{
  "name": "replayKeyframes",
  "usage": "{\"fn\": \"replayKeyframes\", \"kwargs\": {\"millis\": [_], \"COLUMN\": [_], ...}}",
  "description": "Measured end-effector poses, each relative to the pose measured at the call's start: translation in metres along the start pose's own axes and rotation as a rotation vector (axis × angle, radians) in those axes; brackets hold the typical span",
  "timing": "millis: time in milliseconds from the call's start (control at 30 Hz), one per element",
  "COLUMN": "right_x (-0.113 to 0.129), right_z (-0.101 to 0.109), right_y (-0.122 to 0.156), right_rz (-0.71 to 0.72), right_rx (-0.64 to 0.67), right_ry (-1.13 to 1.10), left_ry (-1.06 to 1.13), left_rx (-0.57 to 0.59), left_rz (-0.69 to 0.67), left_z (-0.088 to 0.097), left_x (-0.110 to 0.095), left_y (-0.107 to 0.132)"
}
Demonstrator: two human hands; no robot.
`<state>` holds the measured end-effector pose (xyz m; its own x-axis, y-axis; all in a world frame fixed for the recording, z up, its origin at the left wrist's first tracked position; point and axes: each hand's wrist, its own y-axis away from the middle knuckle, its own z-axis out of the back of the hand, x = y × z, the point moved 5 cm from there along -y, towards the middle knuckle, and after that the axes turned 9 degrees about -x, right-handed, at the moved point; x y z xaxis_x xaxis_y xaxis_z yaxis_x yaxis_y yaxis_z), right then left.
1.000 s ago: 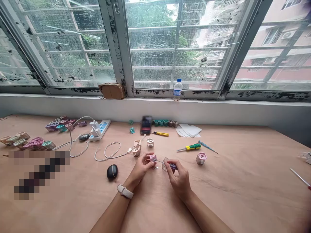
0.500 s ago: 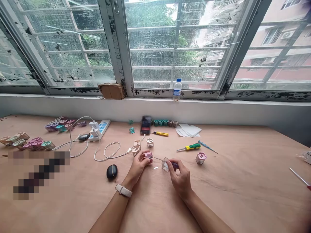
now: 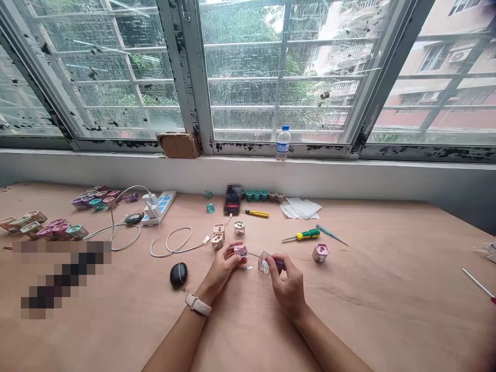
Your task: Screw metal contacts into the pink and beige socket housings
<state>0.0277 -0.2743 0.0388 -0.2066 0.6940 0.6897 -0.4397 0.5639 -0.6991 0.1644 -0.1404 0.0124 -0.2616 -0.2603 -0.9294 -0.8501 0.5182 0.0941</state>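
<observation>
Gripping a pink sharpener in the left hand, a screwdriver in the right hand beside the sharpener; probably at a screwdriving step, next needing steady alignment.

The pink piece you hold looks like smooth plastic; your screwdriver shows a thin metal shaft; the clear case looks like glossy plastic; your tabletop looks like matt wood; the white sheets look like paper.

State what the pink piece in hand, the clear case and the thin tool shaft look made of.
Pink piece: probably plastic, by its pink colouring; finish unclear.
Clear case: likely plastic, possibly glass, transparent: the table shows through.
Tool shaft: seemingly bare metal, thin, straight and greyish.
</observation>
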Motion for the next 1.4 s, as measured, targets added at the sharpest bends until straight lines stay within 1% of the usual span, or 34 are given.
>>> {"fn": "replayKeyframes", "kwargs": {"millis": [567,800,1100,1400], "right_x": [-0.001,-0.002,-0.002,-0.004], "right_z": [-0.002,-0.003,-0.003,-0.006], "right_y": [0.002,0.001,0.002,0.004], "right_rz": [-0.027,-0.048,-0.034,-0.045], "right_rx": [0.035,0.046,0.052,0.090], "right_ry": [-0.024,-0.014,-0.007,-0.015], "left_ry": [-0.068,-0.160,-0.128,-0.194], "left_rx": [-0.004,-0.042,-0.057,-0.059], "left_rz": [-0.049,-0.053,-0.042,-0.056], "left_z": [0.002,0.000,-0.001,-0.003], "left_x": [0.000,-0.004,-0.005,-0.010], "left_y": [-0.001,0.001,0.003,0.005]}}
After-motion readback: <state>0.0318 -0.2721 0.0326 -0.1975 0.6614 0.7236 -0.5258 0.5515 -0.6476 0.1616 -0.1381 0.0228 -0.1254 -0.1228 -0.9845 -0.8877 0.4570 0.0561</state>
